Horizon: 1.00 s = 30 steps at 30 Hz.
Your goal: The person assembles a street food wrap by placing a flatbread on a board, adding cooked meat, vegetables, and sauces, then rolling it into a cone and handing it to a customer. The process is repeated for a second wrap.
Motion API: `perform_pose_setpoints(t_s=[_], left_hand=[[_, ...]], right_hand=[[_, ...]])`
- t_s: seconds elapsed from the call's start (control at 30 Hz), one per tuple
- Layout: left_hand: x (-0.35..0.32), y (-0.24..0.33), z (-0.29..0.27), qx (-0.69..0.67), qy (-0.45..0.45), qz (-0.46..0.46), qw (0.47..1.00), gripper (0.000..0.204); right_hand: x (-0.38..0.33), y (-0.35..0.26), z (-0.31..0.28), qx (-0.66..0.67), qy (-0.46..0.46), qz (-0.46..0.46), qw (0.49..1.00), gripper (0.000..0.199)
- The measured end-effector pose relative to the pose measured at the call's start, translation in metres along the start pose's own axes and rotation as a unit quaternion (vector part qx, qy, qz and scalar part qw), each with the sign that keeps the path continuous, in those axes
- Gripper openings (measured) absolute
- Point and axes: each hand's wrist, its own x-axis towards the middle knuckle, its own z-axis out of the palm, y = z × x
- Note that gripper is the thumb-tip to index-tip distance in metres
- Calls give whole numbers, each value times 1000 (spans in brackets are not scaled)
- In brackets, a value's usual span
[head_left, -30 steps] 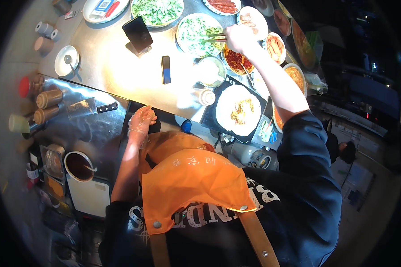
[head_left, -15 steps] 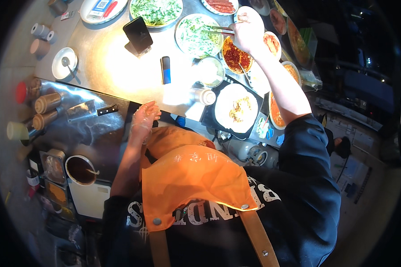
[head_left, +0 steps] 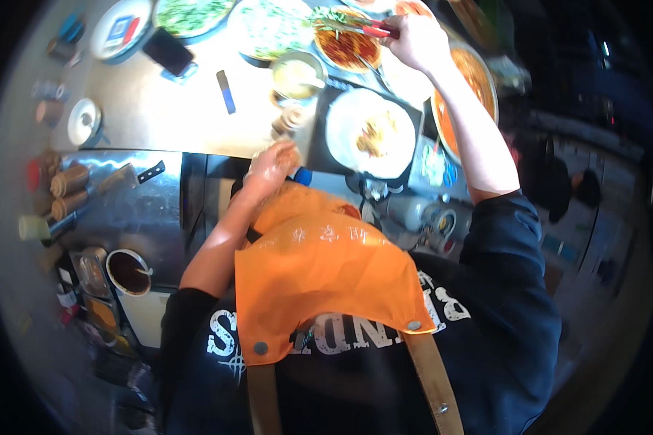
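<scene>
My right hand (head_left: 416, 42) is closed around red-handled tongs (head_left: 375, 30) at the far side of the table. Green shreds (head_left: 329, 14) hang at the tongs' tips, between a plate of pale green shreds (head_left: 268, 32) and a bowl of red chili sauce (head_left: 348, 52). In a clear glove, my left hand (head_left: 272, 167) hovers by the table's near edge, just below a squeeze bottle (head_left: 292, 117). Its fingers look curled but are smeared. Nearer than the chili bowl, a round white sheet with brownish filling (head_left: 374, 134) lies on a black square plate.
A phone on a stand (head_left: 168, 54) and a blue-and-black slim object (head_left: 226, 92) occupy the table's left. A cleaver (head_left: 134, 177) lies on the lower steel counter, beside bottles and a pot of dark sauce (head_left: 128, 272). A gas cylinder (head_left: 406, 210) stands below right.
The view has shifted. My right hand has brought the tongs from the pale green plate toward the chili bowl, now with shreds in them. My left hand has moved right, nearer the squeeze bottle.
</scene>
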Motion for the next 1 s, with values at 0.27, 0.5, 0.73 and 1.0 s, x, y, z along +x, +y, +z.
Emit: perform_pose_setpoints(t_s=[0.27, 0.5, 0.73, 1.0], left_hand=[[140, -2, 174, 304, -75, 156, 937, 38], [212, -13, 244, 437, -34, 169, 883, 44], [176, 12, 228, 379, 45, 137, 914, 42], [56, 17, 177, 183, 91, -27, 979, 42]], right_hand=[[-253, 101, 59, 212, -159, 292, 919, 40], [-329, 81, 145, 309, -186, 356, 862, 51], [-359, 68, 179, 281, -3, 269, 921, 49], [-363, 117, 179, 337, 59, 203, 918, 56]])
